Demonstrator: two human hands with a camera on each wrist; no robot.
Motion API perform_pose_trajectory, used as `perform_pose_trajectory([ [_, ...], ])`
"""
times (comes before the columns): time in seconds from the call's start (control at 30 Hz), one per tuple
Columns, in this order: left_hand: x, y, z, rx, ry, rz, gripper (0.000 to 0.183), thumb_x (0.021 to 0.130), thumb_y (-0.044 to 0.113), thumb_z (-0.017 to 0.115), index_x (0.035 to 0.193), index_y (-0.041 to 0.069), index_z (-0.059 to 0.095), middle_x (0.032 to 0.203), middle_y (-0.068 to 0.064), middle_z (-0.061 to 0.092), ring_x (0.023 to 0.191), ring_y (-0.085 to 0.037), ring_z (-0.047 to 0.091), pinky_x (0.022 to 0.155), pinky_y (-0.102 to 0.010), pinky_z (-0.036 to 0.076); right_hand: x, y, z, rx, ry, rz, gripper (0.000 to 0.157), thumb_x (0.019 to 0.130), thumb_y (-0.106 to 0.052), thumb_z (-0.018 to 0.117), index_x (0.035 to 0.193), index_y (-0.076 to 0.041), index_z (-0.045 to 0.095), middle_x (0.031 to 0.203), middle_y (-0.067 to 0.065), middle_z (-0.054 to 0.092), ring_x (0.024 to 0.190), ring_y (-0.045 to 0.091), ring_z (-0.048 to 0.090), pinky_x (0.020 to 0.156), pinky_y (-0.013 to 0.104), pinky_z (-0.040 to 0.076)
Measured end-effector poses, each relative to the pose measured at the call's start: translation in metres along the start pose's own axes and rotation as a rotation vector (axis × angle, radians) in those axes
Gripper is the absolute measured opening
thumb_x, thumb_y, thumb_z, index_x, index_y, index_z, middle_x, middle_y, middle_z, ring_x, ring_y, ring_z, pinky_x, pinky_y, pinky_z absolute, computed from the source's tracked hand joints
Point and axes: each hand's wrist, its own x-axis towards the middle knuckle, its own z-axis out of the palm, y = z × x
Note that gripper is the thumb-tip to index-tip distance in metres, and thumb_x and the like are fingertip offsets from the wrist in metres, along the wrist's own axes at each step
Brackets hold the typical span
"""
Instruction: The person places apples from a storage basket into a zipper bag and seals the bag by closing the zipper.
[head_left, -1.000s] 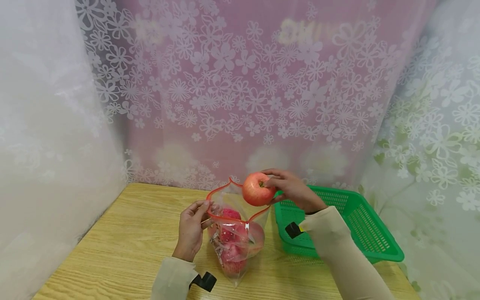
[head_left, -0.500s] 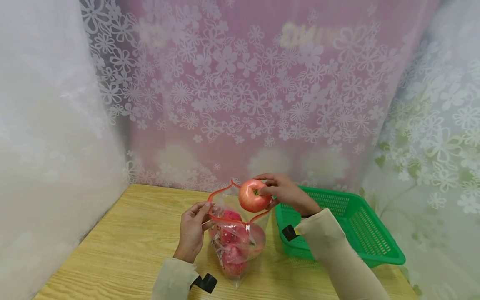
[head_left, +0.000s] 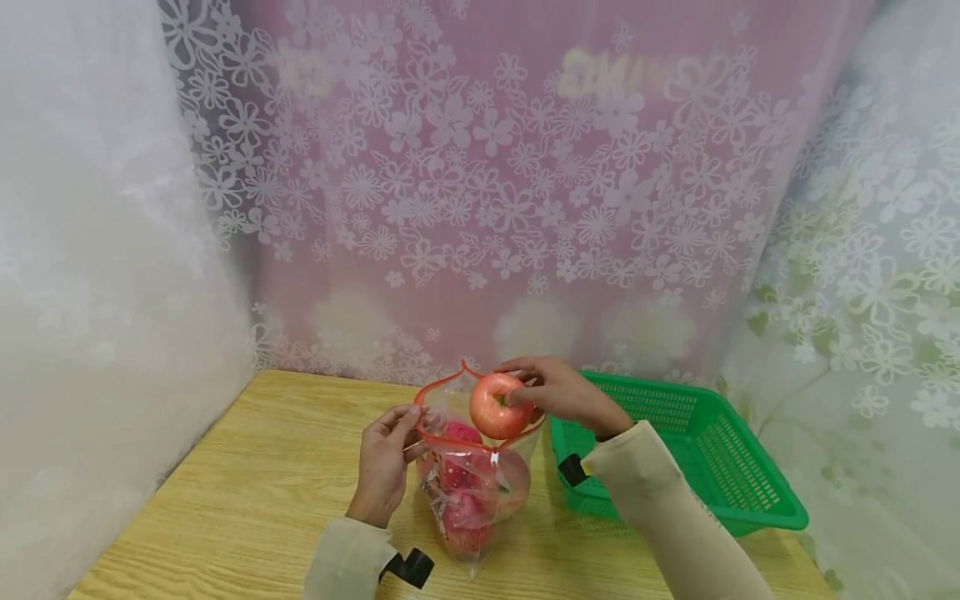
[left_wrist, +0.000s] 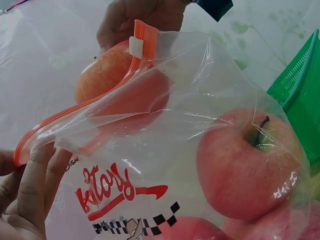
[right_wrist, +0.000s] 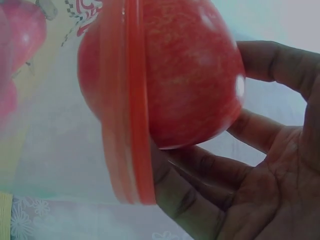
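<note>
A clear zip bag (left_wrist: 165, 185) with an orange-red zip edge and red printing stands on the table, its mouth spread wide. Several red apples lie inside, one with its stem (left_wrist: 250, 160) showing in the left wrist view. My left hand (head_left: 384, 458) pinches the left side of the bag's rim between thumb and fingers. An apple (head_left: 498, 407) is gripped by my right hand (head_left: 566, 392), thumb near its stem and fingers round its far side. In the right wrist view that apple sits partly past the zip edge (right_wrist: 136, 110), half within the bag's mouth.
A green plastic basket (head_left: 780, 500) with slotted walls stands right of the bag, under my right forearm. The wooden table (head_left: 247, 483) extends to the left. Flowered curtains (head_left: 450, 208) close off the back and both sides.
My right hand has brought the apple down and left into the bag's mouth. The left hand keeps its hold on the rim almost unmoved.
</note>
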Motion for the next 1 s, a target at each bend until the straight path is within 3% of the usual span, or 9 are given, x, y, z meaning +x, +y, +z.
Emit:
perform_pose_trajectory([
  [0.33, 0.000, -0.001, 0.000, -0.017, 0.000, 0.006, 0.017, 0.098, 0.010, 0.057, 0.098, -0.004, 0.066, 0.081, -0.001, 0.068, 0.072, -0.010, 0.068, 0.063, -0.021, 0.057, -0.001, -0.001, 0.001, -0.034, 0.002, -0.014, 0.045, 0.088, -0.019, 0.068, 0.130, -0.009, 0.059, 0.120, 0.016, 0.062, 0.087, 0.023, 0.063, 0.066, 0.036, 0.056],
  [0.57, -0.001, -0.002, 0.000, -0.036, -0.006, 0.016, 0.017, 0.098, 0.010, 0.056, 0.097, -0.004, 0.066, 0.082, -0.001, 0.071, 0.074, -0.011, 0.069, 0.062, -0.021, 0.057, -0.003, -0.001, -0.001, 0.023, 0.070, 0.022, 0.031, 0.094, -0.018, 0.063, 0.124, -0.010, 0.062, 0.114, 0.015, 0.063, 0.085, 0.034, 0.063, 0.069, 0.041, 0.057],
  [0.77, -0.001, -0.002, -0.001, -0.026, 0.009, 0.025, 0.017, 0.098, 0.011, 0.057, 0.097, -0.003, 0.066, 0.082, -0.001, 0.071, 0.075, -0.011, 0.069, 0.064, -0.022, 0.057, -0.005, 0.000, -0.007, 0.061, 0.109, -0.009, 0.028, 0.095, -0.018, 0.061, 0.122, -0.007, 0.063, 0.116, 0.014, 0.063, 0.087, 0.024, 0.064, 0.074, 0.041, 0.057],
  [1.0, 0.000, -0.003, -0.002, -0.026, 0.003, 0.028, 0.018, 0.098, 0.010, 0.056, 0.097, -0.004, 0.066, 0.081, -0.001, 0.071, 0.075, -0.011, 0.070, 0.065, -0.023, 0.058, -0.005, 0.004, -0.011, 0.062, 0.143, -0.054, 0.028, 0.095, -0.018, 0.062, 0.120, -0.004, 0.063, 0.117, 0.015, 0.063, 0.091, 0.033, 0.064, 0.072, 0.040, 0.058],
])
